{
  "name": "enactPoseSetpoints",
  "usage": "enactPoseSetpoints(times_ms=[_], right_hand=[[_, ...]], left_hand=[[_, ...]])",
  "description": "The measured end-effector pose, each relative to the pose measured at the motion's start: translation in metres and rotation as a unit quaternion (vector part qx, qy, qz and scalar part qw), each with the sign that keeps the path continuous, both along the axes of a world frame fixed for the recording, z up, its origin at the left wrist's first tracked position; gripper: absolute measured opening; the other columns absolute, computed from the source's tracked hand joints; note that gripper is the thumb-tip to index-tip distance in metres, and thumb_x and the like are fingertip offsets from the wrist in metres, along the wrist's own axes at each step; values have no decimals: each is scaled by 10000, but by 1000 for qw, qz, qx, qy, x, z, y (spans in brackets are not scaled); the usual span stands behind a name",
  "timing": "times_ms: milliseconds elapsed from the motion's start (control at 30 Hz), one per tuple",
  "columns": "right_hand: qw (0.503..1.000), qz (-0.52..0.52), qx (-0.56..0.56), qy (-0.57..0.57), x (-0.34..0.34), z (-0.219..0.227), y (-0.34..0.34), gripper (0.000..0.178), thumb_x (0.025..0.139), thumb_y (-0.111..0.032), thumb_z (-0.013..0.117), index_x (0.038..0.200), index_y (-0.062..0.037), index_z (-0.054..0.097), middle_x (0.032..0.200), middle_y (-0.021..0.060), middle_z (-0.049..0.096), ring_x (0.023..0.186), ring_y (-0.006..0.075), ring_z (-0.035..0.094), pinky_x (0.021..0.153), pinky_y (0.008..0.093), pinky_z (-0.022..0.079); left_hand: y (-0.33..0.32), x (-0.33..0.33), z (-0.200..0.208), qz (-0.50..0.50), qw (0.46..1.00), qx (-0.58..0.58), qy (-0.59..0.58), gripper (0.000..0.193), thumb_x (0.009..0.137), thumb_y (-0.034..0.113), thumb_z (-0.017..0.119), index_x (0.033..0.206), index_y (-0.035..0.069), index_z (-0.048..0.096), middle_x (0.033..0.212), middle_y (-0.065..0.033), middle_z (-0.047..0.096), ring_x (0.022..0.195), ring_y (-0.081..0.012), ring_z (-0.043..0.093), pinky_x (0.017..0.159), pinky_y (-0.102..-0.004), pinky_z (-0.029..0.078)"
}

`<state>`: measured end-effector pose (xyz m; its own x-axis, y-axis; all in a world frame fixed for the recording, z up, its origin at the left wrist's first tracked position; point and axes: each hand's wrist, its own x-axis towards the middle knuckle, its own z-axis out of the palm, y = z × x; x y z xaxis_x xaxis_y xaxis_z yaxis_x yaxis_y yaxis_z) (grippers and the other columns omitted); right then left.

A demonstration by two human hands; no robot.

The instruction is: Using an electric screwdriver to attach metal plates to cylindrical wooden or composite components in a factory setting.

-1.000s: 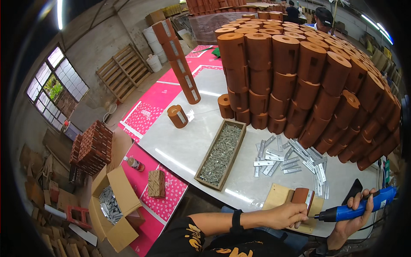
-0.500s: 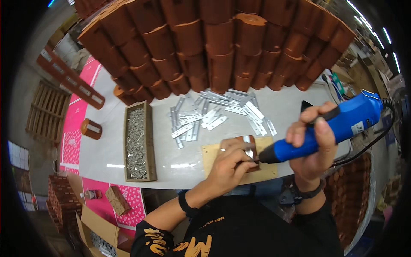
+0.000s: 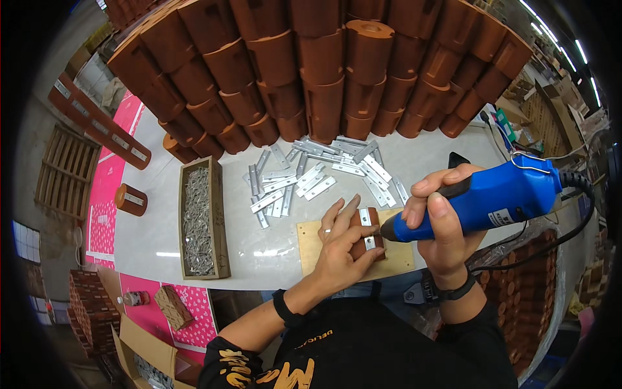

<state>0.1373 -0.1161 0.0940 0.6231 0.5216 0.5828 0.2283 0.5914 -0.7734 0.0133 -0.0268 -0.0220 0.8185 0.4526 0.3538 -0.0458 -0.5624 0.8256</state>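
Note:
A short reddish-brown wooden cylinder (image 3: pixel 356 249) lies on a plywood board (image 3: pixel 311 250) near the table's front edge. A slim silver metal plate (image 3: pixel 369 242) sits along its top, with a dark spot near its lower end. My left hand (image 3: pixel 338 245) holds the cylinder from the left, thumb and a fingertip next to the plate, other fingers stretched past it. My right hand (image 3: pixel 447 217) is wrapped around a blue electric screwdriver (image 3: pixel 499 198). Its dark nose points left, close to the cylinder's right side; the bit's tip is hard to make out.
Beyond the board lies a loose heap of silver metal plates (image 3: pixel 317 186). A long wooden box of screws (image 3: pixel 219 246) stands to the left. Stacked brown cylinders (image 3: pixel 321 58) wall off the far side. A finished-looking cylinder (image 3: pixel 131 200) stands farther left. The screwdriver's black cord (image 3: pixel 583 211) trails right.
The screwdriver's nose has lifted from the plate's lower end to beside the cylinder's right side. My left fingers have spread off the plate, leaving more of it visible. The view has shifted slightly.

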Motion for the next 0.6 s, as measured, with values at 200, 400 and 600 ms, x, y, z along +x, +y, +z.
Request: enactPoseSetpoints(times_ms=[200,400,600], right_hand=[[999,-15,4,39,1,-4,-3,304,853,50,588,1109,-19,439,940,191,637,624,131,598,588,265,528],[998,-11,-9,57,-1,-8,-3,291,862,37,585,1110,-21,443,940,187,639,612,125,595,593,264,527],[998,-13,2,55,0,-11,-4,294,865,39,583,1112,-20,437,882,171,618,610,125,587,599,268,525]], left_hand=[[-1,-3,-2,-8,1000,-1,9,343,713,164,828,1024,96,702,1506,-228,345,1395,-434,244,1115,-501,222],[-1,-3,-1,-6,1000,7,10,309,721,153,821,999,83,707,1499,-237,350,1395,-441,245,1114,-502,225],[-5,-1,-9,-10,1000,-10,-15,283,738,117,796,999,76,695,1504,-250,331,1400,-469,238,1113,-516,232]])
